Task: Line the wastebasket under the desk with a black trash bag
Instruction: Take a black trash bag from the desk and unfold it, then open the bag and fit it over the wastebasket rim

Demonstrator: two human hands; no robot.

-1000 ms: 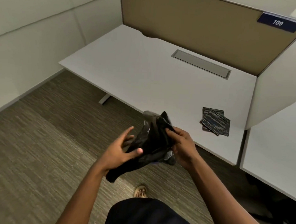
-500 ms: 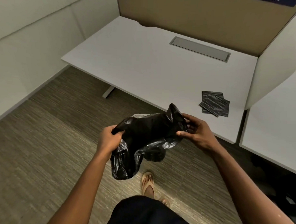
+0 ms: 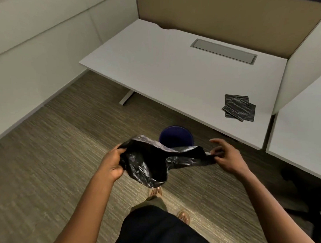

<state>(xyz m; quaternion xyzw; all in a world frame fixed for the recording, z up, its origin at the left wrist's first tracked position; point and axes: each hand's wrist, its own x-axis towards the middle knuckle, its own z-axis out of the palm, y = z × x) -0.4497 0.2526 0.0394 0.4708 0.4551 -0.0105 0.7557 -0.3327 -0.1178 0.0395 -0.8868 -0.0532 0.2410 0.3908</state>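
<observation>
A crumpled black trash bag (image 3: pixel 154 161) hangs between my two hands above the carpet. My left hand (image 3: pixel 112 163) grips its left edge. My right hand (image 3: pixel 225 158) pinches its right edge between thumb and fingers, with the index finger raised. The bag's mouth is spread wide between them. Just beyond the bag stands a dark blue wastebasket (image 3: pixel 175 136) on the floor at the front edge of the white desk (image 3: pixel 167 67); its lower part is hidden by the bag.
Folded black bags (image 3: pixel 239 107) lie in a small stack near the desk's right front corner. A grey cable flap (image 3: pixel 224 51) sits at the desk's back. A second desk (image 3: pixel 301 130) adjoins on the right, with a dark chair base (image 3: pixel 303 190) below it.
My hands have pulled apart, stretching the bag's opening wider. The view has tilted down and the blue wastebasket has come into sight beyond the bag.
</observation>
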